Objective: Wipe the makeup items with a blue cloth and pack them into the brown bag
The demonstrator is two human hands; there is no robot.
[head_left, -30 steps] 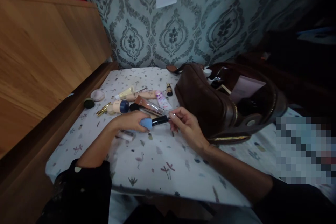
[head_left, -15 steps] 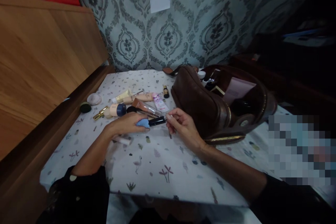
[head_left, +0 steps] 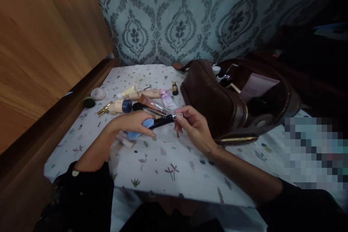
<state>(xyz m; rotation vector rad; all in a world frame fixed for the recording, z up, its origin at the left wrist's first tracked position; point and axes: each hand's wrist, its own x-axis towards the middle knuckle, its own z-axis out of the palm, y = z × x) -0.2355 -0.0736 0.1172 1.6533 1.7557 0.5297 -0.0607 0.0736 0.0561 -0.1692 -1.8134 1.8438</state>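
My left hand (head_left: 136,122) is closed around a light blue cloth (head_left: 133,135), which wraps one end of a slim black cosmetic tube (head_left: 163,120). Thumb and fingers of my right hand (head_left: 191,125) pinch the silvery end of that same tube. It lies nearly level just above the table, its right end slightly higher. Its exact kind does not show. Just behind it are a brown tube with a clear cap (head_left: 153,104) and a black-headed makeup brush (head_left: 137,106). A pale stick-like item (head_left: 127,141) lies under my left wrist, partly hidden.
A brown leather bag (head_left: 210,98) stands unzipped at the right with cosmetics inside. Several tubes, a navy-capped bottle (head_left: 123,106), a gold tube (head_left: 104,108), a round pale case (head_left: 98,94) and a small black bottle (head_left: 174,88) lie on the patterned tablecloth (head_left: 168,177). A wooden panel (head_left: 54,43) borders the left.
The blue cloth now hangs lower and more of it shows below my left hand. More of the black tube's length is exposed. The view has tilted down slightly.
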